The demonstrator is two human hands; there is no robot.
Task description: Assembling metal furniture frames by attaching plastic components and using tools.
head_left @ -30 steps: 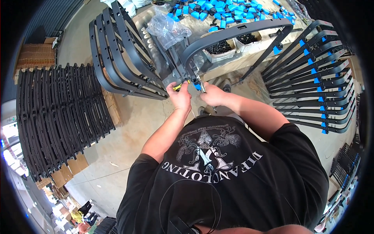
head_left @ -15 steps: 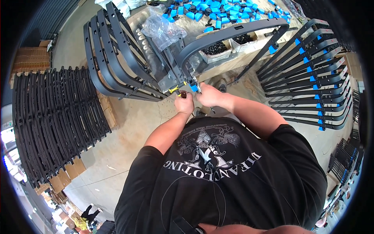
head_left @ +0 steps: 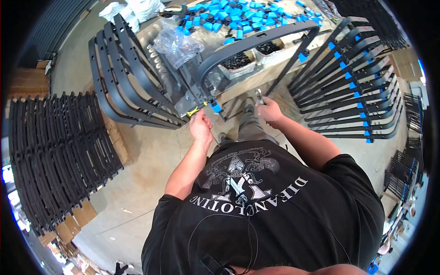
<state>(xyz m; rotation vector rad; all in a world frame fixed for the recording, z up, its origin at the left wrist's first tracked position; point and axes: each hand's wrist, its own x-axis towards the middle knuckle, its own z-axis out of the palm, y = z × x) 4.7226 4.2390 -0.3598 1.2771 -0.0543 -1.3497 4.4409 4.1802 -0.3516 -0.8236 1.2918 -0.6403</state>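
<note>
Head view: the right hand (head_left: pixel 270 111), which met the left at the frame's lower end a second ago, has drawn off to the right, closed on a small metal tool (head_left: pixel 259 96). The left hand (head_left: pixel 200 124) pinches a yellow-handled tool (head_left: pixel 194 110) beside the blue clip (head_left: pixel 216 108) on the curved dark frame (head_left: pixel 256 40), centre of the picture.

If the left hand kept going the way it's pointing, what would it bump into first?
Probably the blue clip on the curved dark frame, just past the yellow piece at the left hand. Depth is hard to judge from above.
</note>
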